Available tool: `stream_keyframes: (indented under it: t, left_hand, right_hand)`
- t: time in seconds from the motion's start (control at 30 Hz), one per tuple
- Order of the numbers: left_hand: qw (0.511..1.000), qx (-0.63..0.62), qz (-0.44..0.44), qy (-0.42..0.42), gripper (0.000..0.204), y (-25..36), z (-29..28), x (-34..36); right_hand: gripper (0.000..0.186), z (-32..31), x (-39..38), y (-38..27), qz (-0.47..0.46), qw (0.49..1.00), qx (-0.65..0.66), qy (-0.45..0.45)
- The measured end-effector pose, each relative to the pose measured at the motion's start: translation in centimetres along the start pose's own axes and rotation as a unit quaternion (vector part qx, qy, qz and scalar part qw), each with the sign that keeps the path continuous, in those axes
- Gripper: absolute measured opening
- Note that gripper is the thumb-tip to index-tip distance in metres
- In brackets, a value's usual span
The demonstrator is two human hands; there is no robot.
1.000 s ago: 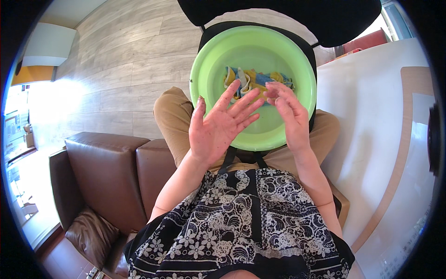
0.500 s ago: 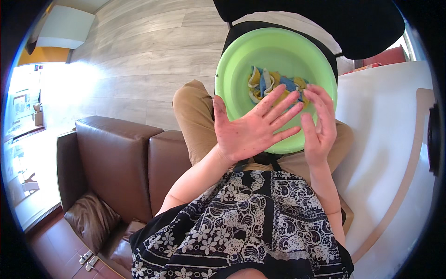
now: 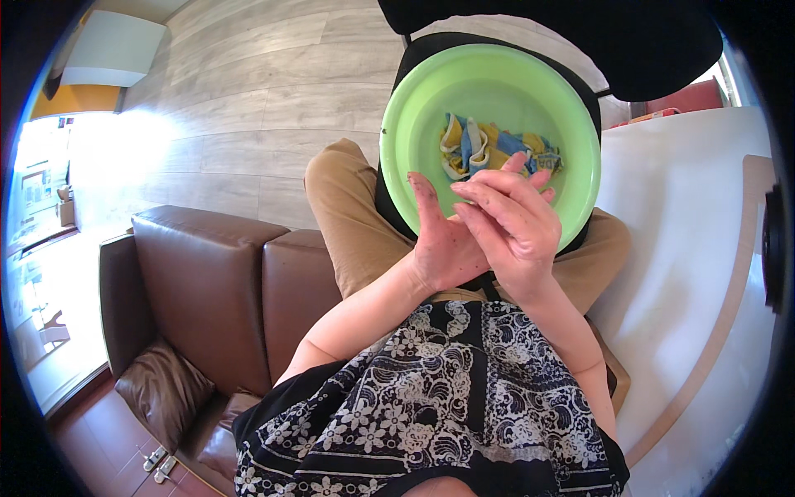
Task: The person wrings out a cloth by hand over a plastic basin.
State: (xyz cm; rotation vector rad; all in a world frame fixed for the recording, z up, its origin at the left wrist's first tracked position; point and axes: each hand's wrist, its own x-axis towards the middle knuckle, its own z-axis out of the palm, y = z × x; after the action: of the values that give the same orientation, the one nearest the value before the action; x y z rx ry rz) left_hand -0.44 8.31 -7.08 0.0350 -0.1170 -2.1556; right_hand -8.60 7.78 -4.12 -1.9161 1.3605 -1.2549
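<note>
My left hand (image 3: 451,248) is raised over the near rim of a green basin (image 3: 402,178), its palm turned up and its thumb sticking out. Dark specks dot its thumb and palm. Across that palm reaches my right hand (image 3: 520,224), fingers stretched toward the left thumb and slightly curved, hiding most of the left fingers. Nothing shows between its fingers; whether it touches the left palm I cannot tell. Beyond both hands, a crumpled blue and yellow cloth (image 3: 468,147) with white edging lies at the bottom of the basin.
The basin rests on a black chair (image 3: 431,45) in front of my knees. To the left stands a brown leather sofa (image 3: 199,290) with a cushion (image 3: 166,381). A white tabletop (image 3: 662,248) extends along my right side.
My right hand has swung left and in front of the left palm. The left hand has turned and drawn back a little, so its fingers are now mostly covered.
</note>
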Motion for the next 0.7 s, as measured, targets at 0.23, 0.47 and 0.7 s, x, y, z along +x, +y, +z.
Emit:
stream_keyframes:
  t: [0.23,0.47,0.7]
  left_hand:
    - [0.997,0.081,0.008,0.018,0.115,0.0,-0.7,-0.2]
    - [0.976,0.213,0.019,0.045,0.11,0.7,-1.2,-0.6]
    - [0.934,0.34,0.03,0.103,0.114,1.9,-1.4,-1.2]
  right_hand:
    - [0.019,-0.4,1.0,0.4,-0.055,0.994,0.079,-0.06]
    - [0.019,-1.1,1.7,1.1,-0.113,0.989,0.06,-0.07]
    - [0.023,-1.7,2.6,0.7,-0.242,0.966,-0.043,-0.077]
